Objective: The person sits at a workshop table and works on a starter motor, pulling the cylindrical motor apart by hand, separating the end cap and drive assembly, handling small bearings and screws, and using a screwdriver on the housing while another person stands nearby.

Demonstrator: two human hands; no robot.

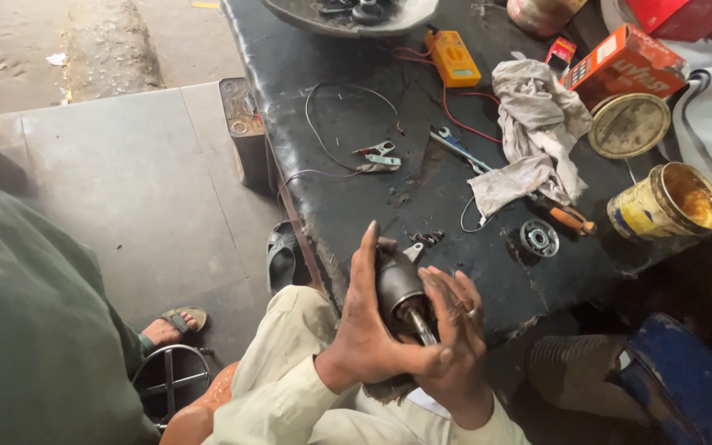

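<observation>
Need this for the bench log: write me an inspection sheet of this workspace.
Surface: black grimy workbench, stained and scuffed.
Job's things: dark cylindrical metal motor part with a shaft, held between left hand and right hand.
Clutter: dirty grey rag, open yellow grease tin, round tin lid, orange cardboard box, blue spanner, small round bearing, orange-handled screwdriver.
Fingers: both hands wrapped around the part.
Cables: red leads from yellow multimeter; loose thin wire.
Surroundings: grey tiled floor, sandalled foot.

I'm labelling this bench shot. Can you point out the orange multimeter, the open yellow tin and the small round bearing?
Orange multimeter (452,58), head view, its face.
Open yellow tin (643,210), head view, its outer wall.
Small round bearing (539,237), head view, its ring.
</observation>
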